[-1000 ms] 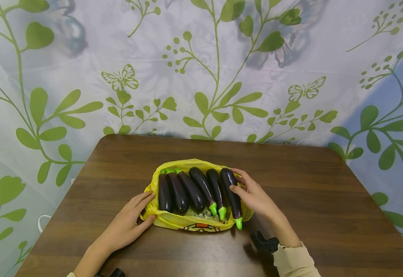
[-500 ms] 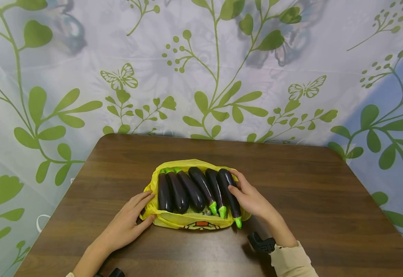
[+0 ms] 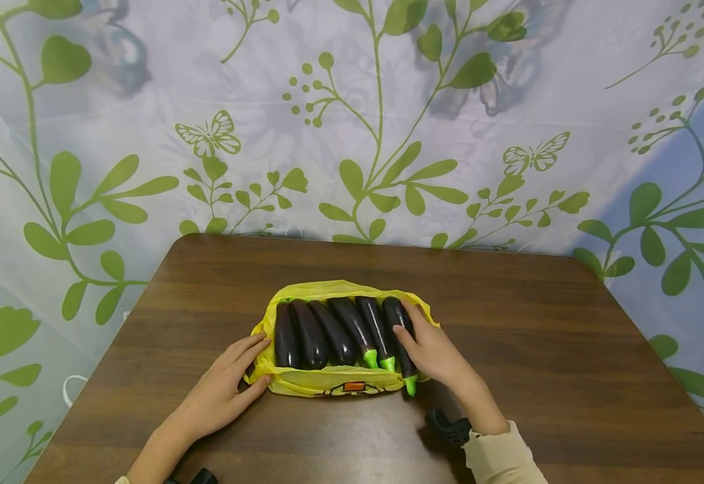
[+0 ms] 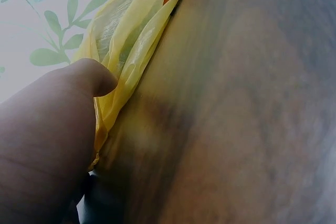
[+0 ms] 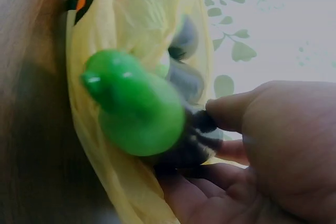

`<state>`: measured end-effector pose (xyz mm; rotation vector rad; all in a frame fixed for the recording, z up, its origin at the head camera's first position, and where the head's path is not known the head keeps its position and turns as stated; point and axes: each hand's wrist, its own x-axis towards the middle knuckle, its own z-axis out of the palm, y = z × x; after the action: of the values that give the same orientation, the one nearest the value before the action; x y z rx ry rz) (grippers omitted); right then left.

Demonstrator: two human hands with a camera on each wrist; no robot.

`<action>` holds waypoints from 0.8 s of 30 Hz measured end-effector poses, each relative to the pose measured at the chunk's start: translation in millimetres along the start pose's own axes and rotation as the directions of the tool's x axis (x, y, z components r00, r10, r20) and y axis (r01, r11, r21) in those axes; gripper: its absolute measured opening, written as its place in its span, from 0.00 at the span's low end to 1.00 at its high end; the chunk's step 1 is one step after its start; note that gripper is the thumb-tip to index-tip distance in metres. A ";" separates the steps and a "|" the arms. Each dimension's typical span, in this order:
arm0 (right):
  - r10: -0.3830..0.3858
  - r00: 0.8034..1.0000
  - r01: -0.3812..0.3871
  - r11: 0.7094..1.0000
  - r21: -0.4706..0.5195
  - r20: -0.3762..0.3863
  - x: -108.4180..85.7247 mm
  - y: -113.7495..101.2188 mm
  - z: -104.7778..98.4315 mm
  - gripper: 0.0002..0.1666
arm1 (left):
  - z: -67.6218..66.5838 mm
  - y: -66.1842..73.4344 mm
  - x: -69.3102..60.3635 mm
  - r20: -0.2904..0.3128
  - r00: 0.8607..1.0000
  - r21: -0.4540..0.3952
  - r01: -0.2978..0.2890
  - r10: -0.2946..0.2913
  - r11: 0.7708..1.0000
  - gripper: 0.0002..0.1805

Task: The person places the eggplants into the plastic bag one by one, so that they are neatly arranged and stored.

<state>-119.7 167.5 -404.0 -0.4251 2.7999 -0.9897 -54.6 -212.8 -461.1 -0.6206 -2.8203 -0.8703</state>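
An open yellow plastic bag lies on the table, with several dark purple eggplants side by side in it. At the bag's right end my right hand grips the rightmost eggplant, thumb on top and fingers around its far side. That eggplant's green stem cap is close in the right wrist view, sticking out over the bag's near edge. My left hand rests against the bag's left end with fingers extended. Its thumb touches the yellow film in the left wrist view.
The brown wooden table extends around the bag on all sides. Behind it hangs a pale curtain printed with green leaves and butterflies. A black wrist device sits under my right wrist.
My right hand has moved left with the rightmost eggplant, which sits lower and closer to its neighbours. The row has shifted slightly left and the bag's near edge has risen. My left hand stays put.
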 end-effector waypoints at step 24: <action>-0.142 0.988 0.124 0.965 -0.233 -0.060 -21.3 -5.2 -13.1 0.27 | 3.1 3.9 3.2 -0.005 1.000 -0.014 -0.007 0.006 1.000 0.35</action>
<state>-101.3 178.0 -389.8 -0.6242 3.0012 -0.7217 -55.9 -206.9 -460.9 -0.6283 -2.8086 -0.8902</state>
